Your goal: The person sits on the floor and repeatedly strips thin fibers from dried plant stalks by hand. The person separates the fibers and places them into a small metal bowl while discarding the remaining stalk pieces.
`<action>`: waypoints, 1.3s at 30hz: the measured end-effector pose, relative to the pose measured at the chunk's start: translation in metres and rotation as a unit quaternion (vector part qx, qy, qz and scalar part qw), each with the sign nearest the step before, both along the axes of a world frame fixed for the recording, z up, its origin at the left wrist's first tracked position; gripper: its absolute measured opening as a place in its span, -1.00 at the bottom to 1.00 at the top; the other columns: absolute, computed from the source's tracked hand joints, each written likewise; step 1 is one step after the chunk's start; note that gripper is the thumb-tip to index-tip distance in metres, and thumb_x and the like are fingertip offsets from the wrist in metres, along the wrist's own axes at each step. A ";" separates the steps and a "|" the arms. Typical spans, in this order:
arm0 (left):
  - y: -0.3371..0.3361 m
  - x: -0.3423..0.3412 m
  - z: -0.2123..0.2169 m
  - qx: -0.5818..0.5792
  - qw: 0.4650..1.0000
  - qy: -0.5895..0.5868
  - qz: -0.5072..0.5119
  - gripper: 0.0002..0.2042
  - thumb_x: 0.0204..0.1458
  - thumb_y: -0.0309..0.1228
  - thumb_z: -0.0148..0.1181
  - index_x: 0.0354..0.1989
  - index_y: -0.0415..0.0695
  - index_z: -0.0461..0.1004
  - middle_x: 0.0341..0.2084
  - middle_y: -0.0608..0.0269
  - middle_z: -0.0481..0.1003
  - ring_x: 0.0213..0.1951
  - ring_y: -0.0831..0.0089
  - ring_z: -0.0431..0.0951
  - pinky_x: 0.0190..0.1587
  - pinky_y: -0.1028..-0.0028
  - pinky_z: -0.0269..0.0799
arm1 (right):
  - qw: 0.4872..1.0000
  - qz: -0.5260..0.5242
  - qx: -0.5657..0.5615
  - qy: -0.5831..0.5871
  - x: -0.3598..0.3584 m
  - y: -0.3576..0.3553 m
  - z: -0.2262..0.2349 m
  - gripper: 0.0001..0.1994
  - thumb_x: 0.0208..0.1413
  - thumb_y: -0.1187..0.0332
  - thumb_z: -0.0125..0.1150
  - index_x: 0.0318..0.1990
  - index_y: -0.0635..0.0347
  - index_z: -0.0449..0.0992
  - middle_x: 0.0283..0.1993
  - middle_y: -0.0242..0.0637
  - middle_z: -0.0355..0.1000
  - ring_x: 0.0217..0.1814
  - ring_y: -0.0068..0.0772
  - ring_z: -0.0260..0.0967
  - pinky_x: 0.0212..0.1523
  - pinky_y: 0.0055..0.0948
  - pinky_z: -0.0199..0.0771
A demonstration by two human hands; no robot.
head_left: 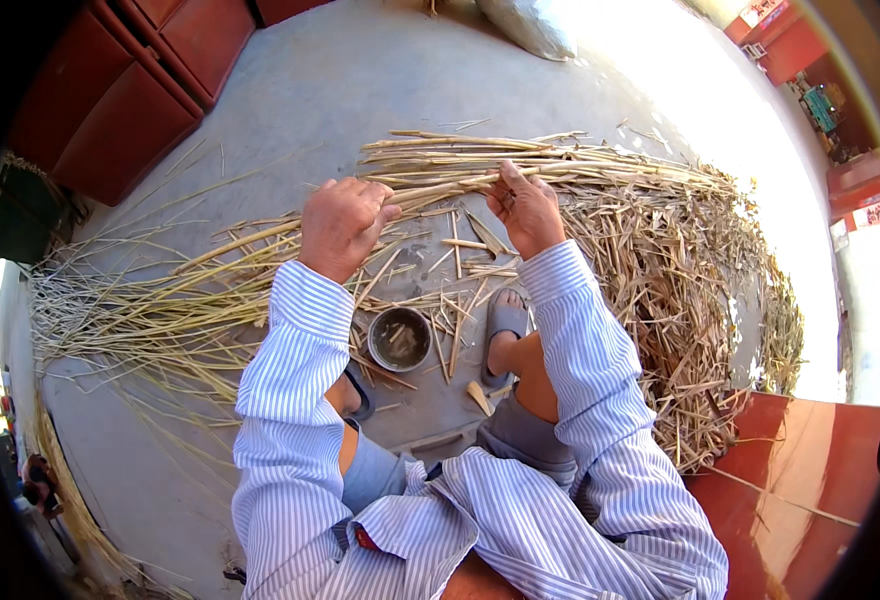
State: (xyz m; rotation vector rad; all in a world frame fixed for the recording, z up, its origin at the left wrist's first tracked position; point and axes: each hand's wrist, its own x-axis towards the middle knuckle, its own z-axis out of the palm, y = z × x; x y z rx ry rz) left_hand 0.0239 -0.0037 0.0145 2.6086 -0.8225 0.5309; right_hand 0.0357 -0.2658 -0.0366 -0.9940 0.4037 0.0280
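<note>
A long pale dry stalk (444, 190) stretches between my two hands, roughly level and slightly higher at the right. My left hand (344, 228) is closed in a fist around its left part, knuckles up. Farther right, my right hand (528, 212) pinches the same stalk between thumb and fingers. Just beyond my hands lies a bundle of dry stalks (410, 150) on the floor. Thin peeled-looking stalks (170, 310) fan out to the left. A round bowl (400, 338) with liquid and small floating bits stands below my hands, between my feet.
Dry leaves and husks (650, 290) are heaped at the right. Short broken stalk pieces (452, 330) litter the floor around the bowl. A red sofa-like seat (150, 90) stands at the upper left, a pale sack (535, 25) at the far top. Red boards (790, 480) lie at the lower right.
</note>
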 end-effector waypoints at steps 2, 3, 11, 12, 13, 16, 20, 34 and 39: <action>-0.002 0.000 -0.004 -0.131 0.988 0.069 0.035 -0.84 0.08 -0.32 0.26 -0.38 -0.16 0.57 -0.46 0.23 0.60 -0.41 0.40 0.55 -0.30 0.38 0.42 | 1.000 -0.003 -0.015 -0.012 0.006 0.005 -0.005 -0.78 0.23 0.28 0.21 -0.18 0.26 0.41 -0.32 -0.30 0.51 -0.34 -0.49 0.52 -0.45 -0.62 0.52; -0.004 0.002 0.000 -0.275 0.950 0.133 0.059 -0.83 0.08 -0.33 0.29 -0.38 -0.18 0.56 -0.48 0.24 0.60 -0.45 0.47 0.53 -0.34 0.45 0.41 | 1.000 -0.008 -0.017 0.006 0.010 0.005 -0.007 -0.79 0.22 0.26 0.22 -0.20 0.23 0.44 -0.34 -0.32 0.51 -0.34 -0.48 0.53 -0.40 -0.59 0.54; 0.024 0.042 0.027 -0.152 0.962 -0.118 0.193 -0.71 0.15 -0.19 0.23 -0.26 -0.22 0.54 -0.51 0.26 0.55 -0.50 0.49 0.48 -0.41 0.45 0.34 | 0.998 0.051 -0.007 0.038 0.014 0.002 -0.003 -0.79 0.26 0.28 0.17 -0.18 0.29 0.47 -0.30 -0.27 0.54 -0.29 -0.51 0.54 -0.37 -0.64 0.53; 0.017 0.043 0.023 -0.087 0.965 -0.178 0.170 -0.68 0.16 -0.15 0.19 -0.26 -0.21 0.55 -0.51 0.23 0.55 -0.49 0.44 0.49 -0.40 0.42 0.34 | 0.997 0.070 -0.005 0.040 0.014 0.006 -0.007 -0.78 0.26 0.28 0.17 -0.15 0.29 0.46 -0.28 -0.27 0.54 -0.28 -0.51 0.55 -0.36 -0.64 0.53; 0.000 0.043 0.022 -0.026 0.960 -0.239 0.144 -0.66 0.18 -0.11 0.15 -0.26 -0.21 0.55 -0.50 0.20 0.55 -0.48 0.38 0.50 -0.38 0.38 0.33 | 0.996 0.074 -0.002 0.045 0.013 0.011 -0.007 -0.77 0.26 0.28 0.17 -0.14 0.29 0.46 -0.27 -0.27 0.54 -0.27 -0.51 0.55 -0.36 -0.64 0.53; -0.043 0.027 0.013 0.037 0.994 -0.097 0.021 -0.62 0.18 -0.05 0.07 -0.28 -0.16 0.56 -0.47 0.14 0.56 -0.42 0.23 0.54 -0.31 0.32 0.31 | 0.994 0.102 0.021 0.040 0.006 0.029 -0.004 -0.74 0.26 0.26 0.16 -0.06 0.27 0.44 -0.21 -0.25 0.54 -0.24 -0.49 0.53 -0.29 -0.57 0.52; -0.058 0.018 -0.002 0.015 0.999 0.052 0.007 -0.74 0.12 -0.17 0.16 -0.34 -0.14 0.56 -0.48 0.13 0.55 -0.42 0.19 0.55 -0.38 0.30 0.34 | 0.991 0.097 0.087 0.026 0.011 0.026 -0.005 -0.77 0.29 0.27 0.11 -0.07 0.25 0.46 -0.21 -0.27 0.55 -0.26 -0.51 0.49 -0.26 -0.55 0.52; -0.033 0.010 0.006 0.020 0.997 -0.069 -0.016 -0.88 0.04 -0.37 0.23 -0.40 -0.14 0.48 -0.50 0.16 0.49 -0.38 0.15 0.50 -0.35 0.25 0.38 | 0.999 -0.005 0.026 0.042 0.017 -0.014 -0.007 -0.77 0.25 0.22 0.19 -0.22 0.23 0.48 -0.35 -0.31 0.54 -0.36 -0.52 0.54 -0.45 -0.61 0.48; -0.028 0.016 0.002 0.020 0.998 -0.060 -0.006 -0.90 0.04 -0.38 0.23 -0.38 -0.12 0.48 -0.48 0.19 0.51 -0.37 0.19 0.50 -0.32 0.23 0.31 | 0.995 0.094 0.016 0.039 0.009 0.001 -0.005 -0.80 0.26 0.27 0.17 -0.18 0.23 0.48 -0.31 -0.29 0.56 -0.34 -0.52 0.54 -0.39 -0.59 0.50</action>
